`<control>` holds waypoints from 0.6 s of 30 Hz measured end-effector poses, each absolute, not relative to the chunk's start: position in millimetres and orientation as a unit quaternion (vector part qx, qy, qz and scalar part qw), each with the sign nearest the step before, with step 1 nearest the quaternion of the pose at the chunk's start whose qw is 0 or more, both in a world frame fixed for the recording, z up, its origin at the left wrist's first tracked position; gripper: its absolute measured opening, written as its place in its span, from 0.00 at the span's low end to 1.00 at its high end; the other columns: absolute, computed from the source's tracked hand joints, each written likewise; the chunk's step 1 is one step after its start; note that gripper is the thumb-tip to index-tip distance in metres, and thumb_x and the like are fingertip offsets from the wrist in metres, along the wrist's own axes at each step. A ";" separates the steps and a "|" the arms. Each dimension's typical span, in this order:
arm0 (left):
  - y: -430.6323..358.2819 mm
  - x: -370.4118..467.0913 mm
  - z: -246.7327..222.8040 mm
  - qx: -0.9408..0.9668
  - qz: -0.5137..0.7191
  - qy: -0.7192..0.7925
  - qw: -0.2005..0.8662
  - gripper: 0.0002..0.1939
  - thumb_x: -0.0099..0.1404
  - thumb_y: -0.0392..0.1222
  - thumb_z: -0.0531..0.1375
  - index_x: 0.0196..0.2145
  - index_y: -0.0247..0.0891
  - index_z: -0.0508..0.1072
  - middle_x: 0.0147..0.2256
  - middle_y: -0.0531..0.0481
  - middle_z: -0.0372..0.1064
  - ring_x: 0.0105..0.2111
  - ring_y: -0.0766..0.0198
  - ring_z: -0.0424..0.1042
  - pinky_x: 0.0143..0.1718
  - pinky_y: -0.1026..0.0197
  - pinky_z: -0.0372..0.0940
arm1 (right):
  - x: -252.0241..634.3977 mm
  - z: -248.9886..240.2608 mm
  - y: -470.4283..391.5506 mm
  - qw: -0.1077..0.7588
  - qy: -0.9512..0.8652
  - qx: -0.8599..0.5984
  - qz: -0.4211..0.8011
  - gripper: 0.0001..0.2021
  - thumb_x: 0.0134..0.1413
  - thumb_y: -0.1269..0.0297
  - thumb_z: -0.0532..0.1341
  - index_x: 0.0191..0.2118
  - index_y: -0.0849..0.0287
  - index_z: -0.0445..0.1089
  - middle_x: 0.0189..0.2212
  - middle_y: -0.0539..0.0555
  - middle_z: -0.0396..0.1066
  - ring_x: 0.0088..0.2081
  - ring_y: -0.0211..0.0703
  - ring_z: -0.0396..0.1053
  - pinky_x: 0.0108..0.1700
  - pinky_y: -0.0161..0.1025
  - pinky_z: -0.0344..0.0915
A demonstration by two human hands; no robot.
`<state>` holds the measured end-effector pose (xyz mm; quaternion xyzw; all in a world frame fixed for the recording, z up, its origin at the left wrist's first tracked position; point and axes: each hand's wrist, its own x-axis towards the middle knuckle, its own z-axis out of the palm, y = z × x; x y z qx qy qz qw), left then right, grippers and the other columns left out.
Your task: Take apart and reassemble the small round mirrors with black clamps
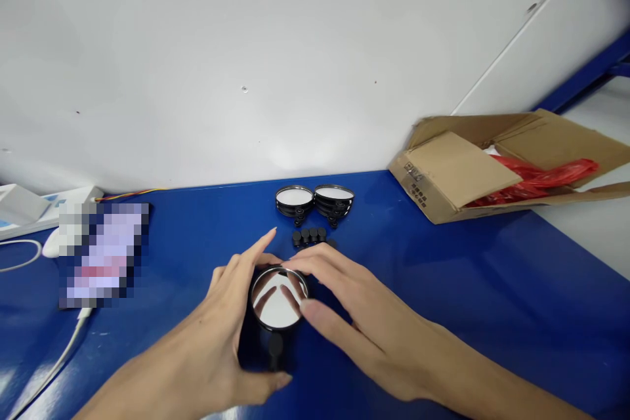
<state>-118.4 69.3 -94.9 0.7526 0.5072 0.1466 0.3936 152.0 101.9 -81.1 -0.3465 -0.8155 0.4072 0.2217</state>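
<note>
A small round mirror (276, 308) with a dark shiny rim and a short black stem lies face up between my hands, reflecting fingers. My left hand (231, 315) curves round its left side; the index finger points away, a fingertip shows behind the far rim, and the thumb lies near the stem. My right hand (352, 302) grips the right side, fingers over the far rim and thumb at the right edge. Beyond my hands stand several black round knobs (310, 235), partly hidden by the right hand. Behind them sit two stacks of similar mirrors, the left stack (294, 197) and right stack (334, 194).
An opened cardboard box (428, 170) with red plastic (536, 180) inside stands at the back right. On the left lies a blurred phone (105, 249) with a white cable (66, 354), beside white devices (73, 197). A white wall (295, 65) bounds the blue table (467, 275).
</note>
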 end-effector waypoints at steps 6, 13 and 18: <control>82.2 -141.3 -93.1 0.758 0.125 0.511 0.386 0.75 0.57 0.43 0.78 0.81 0.67 0.28 0.71 0.42 0.61 0.68 0.34 0.68 0.73 0.18 0.49 | 150.0 -88.8 104.8 0.311 -0.812 -0.414 0.269 0.13 0.82 0.61 0.56 0.60 0.52 0.74 0.53 0.54 0.80 0.54 0.48 0.76 0.58 0.47 0.71; 85.4 -148.0 -87.7 0.760 0.100 0.524 0.371 0.73 0.57 0.46 0.79 0.80 0.67 0.31 0.69 0.43 0.61 0.66 0.35 0.68 0.69 0.24 0.61 | 151.9 -90.0 113.3 0.366 -0.784 -0.473 0.168 0.11 0.79 0.64 0.57 0.48 0.53 0.78 0.39 0.52 0.79 0.41 0.47 0.76 0.46 0.45 0.70; 86.6 -150.6 -84.5 0.775 0.084 0.515 0.357 0.73 0.56 0.46 0.78 0.80 0.69 0.31 0.66 0.44 0.61 0.62 0.37 0.71 0.67 0.25 0.63 | 155.6 -93.1 122.4 0.384 -0.760 -0.514 0.106 0.08 0.76 0.64 0.60 0.45 0.52 0.78 0.39 0.51 0.79 0.39 0.47 0.77 0.41 0.44 0.71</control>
